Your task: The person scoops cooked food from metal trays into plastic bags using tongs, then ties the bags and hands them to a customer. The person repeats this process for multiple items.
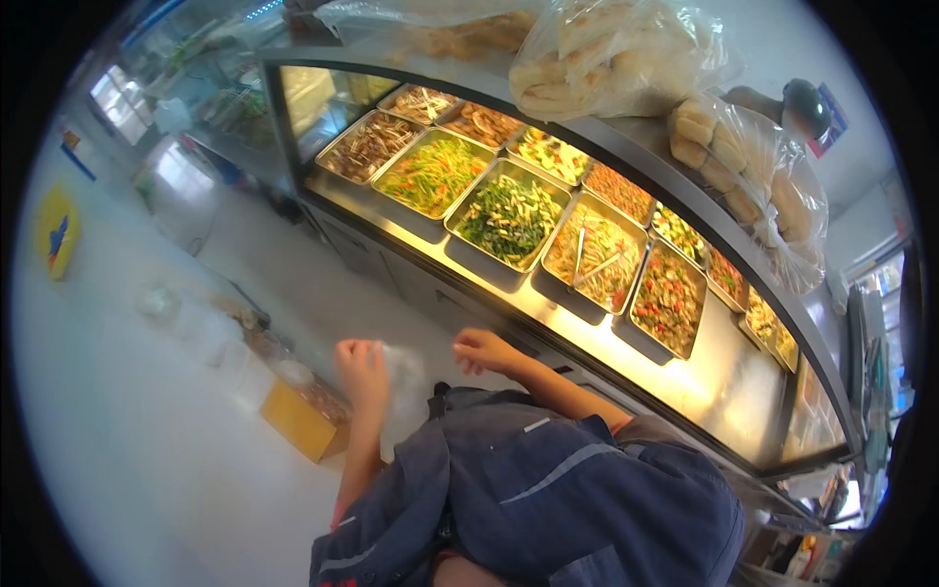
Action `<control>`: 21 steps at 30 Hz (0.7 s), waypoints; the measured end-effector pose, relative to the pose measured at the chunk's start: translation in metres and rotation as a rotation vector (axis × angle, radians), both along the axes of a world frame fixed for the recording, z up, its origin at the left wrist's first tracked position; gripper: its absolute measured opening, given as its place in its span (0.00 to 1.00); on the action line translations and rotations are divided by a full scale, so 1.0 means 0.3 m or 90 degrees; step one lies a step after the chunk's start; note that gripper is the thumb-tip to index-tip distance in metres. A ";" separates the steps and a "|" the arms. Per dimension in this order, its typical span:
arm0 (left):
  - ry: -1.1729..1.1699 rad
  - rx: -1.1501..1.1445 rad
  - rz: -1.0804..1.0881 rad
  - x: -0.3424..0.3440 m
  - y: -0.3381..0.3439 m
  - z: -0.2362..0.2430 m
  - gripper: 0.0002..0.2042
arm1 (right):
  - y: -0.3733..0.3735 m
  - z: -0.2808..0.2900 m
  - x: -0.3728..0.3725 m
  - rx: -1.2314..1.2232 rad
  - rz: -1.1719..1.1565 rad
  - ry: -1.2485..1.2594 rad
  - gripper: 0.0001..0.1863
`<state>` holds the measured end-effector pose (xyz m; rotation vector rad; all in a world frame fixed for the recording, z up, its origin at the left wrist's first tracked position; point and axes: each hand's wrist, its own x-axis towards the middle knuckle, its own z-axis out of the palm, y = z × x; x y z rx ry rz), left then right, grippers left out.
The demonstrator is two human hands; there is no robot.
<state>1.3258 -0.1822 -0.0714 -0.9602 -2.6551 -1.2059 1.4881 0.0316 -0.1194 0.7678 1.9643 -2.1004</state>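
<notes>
My left hand (363,370) is raised in front of my body, its fingers closed on a thin clear plastic bag (403,377) that hangs blurred beside it. A short gap to the right, my right hand (481,352) has loosely bent fingers, slightly apart, with nothing visible in them. Both hands are nearer to me than the lit food counter (729,377) and touch none of its trays. Metal tongs (585,259) lie in a tray of pale mixed food (611,249). Beside it is a tray of dark leafy greens (509,217).
Two rows of filled trays stand under the counter's curved frame (782,264). Clear bags of bread (626,59) and buns (719,157) rest on top. Lower left are an open cardboard box (303,421) and a wall with a yellow sticker (59,232).
</notes>
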 end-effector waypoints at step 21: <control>-0.536 -0.048 -0.183 0.364 -0.178 -0.568 0.06 | 0.349 -0.150 1.187 -0.127 -0.911 -0.180 0.26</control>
